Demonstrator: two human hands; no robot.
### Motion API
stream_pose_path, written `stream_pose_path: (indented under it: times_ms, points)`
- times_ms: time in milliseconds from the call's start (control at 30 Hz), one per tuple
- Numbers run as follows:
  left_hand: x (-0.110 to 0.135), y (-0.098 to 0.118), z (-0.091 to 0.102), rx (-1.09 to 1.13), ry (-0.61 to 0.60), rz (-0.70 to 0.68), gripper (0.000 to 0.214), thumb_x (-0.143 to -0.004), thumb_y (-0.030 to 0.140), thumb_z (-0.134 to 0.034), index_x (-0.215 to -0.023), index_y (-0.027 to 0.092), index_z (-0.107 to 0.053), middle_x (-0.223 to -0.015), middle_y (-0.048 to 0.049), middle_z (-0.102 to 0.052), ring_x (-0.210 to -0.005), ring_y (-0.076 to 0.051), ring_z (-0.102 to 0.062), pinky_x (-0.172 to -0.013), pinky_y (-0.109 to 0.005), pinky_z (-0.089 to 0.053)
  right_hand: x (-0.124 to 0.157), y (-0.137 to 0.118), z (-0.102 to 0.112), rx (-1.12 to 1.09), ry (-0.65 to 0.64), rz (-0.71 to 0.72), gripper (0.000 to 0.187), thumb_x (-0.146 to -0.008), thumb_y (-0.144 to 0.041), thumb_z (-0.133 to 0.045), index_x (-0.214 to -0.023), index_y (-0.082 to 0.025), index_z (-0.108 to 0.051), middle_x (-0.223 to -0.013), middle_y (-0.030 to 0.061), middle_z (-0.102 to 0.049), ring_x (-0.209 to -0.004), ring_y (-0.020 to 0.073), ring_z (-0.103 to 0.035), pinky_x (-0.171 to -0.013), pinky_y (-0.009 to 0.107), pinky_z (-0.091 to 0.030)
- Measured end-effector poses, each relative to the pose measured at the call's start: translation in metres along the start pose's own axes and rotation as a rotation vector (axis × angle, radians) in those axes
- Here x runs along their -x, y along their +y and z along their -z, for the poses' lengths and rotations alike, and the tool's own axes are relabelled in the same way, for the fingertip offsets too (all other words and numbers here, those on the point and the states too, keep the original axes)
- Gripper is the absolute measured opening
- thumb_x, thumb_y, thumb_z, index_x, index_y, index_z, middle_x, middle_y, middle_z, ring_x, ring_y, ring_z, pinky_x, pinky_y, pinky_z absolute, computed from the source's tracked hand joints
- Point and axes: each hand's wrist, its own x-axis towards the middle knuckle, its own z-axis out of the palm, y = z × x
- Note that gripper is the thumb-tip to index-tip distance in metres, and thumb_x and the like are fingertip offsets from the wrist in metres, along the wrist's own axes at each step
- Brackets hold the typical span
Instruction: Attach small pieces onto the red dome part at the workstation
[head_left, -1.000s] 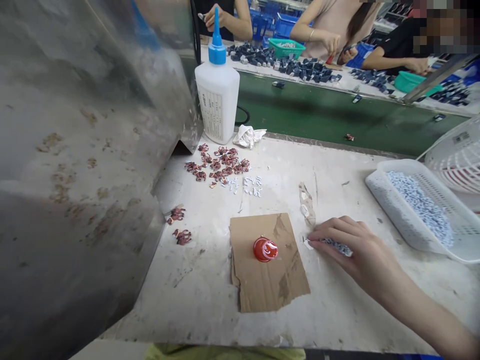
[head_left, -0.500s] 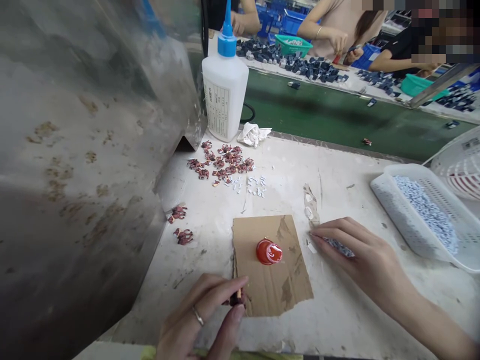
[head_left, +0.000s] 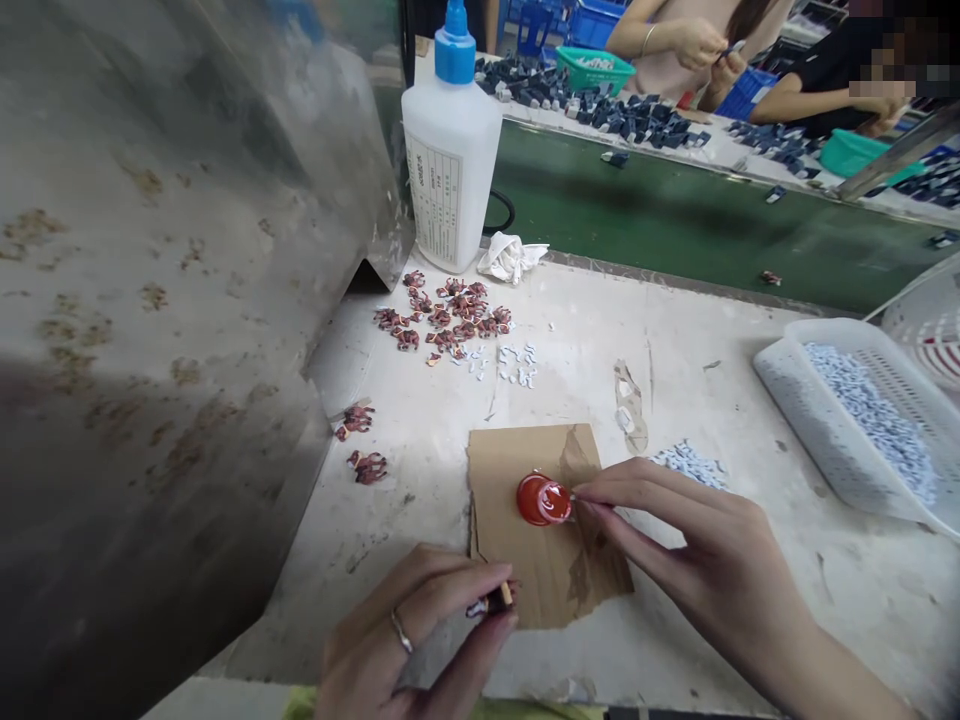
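Red plastic cap (head_left: pixel 542 499): round, glossy and domed, with a pale smear across its top, resting near the middle of a torn cardboard sheet (head_left: pixel 502 530). Right hand (head_left: pixel 697 550) close beside it, thumb and forefinger narrowed to a pinch against the cap's right side; whether anything sits between them, impossible to tell. Left hand (head_left: pixel 412 630), ringed, pinched tight on a small dark piece (head_left: pixel 491 602) with a pale tip, over the sheet's lower left corner. Farther up a scuffed white workbench (head_left: pixel 645 660): scattered red-and-dark pieces (head_left: pixel 442 318), a white squeeze bottle (head_left: pixel 451 165) with a blue nozzle, a crumpled white cloth (head_left: pixel 511 258). To the right, a loose heap of pale pieces (head_left: pixel 688 463) and a white plastic basket (head_left: pixel 795 420) holding more.
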Motion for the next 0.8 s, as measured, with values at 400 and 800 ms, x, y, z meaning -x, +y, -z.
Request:
stream_pose_path:
  times_ms: [400,800]
  points:
    - [-0.004,0.001,-0.005,-0.004,0.009,-0.001,0.032,-0.092,0.009,-0.070,-0.119,0.026,-0.064,-0.102,0.0069,-0.074,-0.094,0.000,-0.072,-0.089,-0.003,-0.056,0.003,-0.002,0.000,-0.030,0.017,-0.006,0.021,-0.096,-0.005,-0.065,-0.105,-0.023,-0.070,-0.097,0.0016,-0.075,-0.088,0.0128,-0.073,-0.076,0.020,-0.060]
    - [-0.011,0.006,-0.006,0.062,-0.028,-0.056,0.033,-0.090,0.005,-0.071,-0.117,0.022,-0.063,-0.102,0.0043,-0.074,-0.097,-0.002,-0.072,-0.092,-0.006,-0.058,0.014,-0.038,-0.005,-0.357,-0.061,-0.058,0.035,-0.089,0.003,-0.065,-0.111,-0.024,-0.072,-0.104,0.0054,-0.078,-0.097,0.0184,-0.077,-0.078,0.024,-0.067]
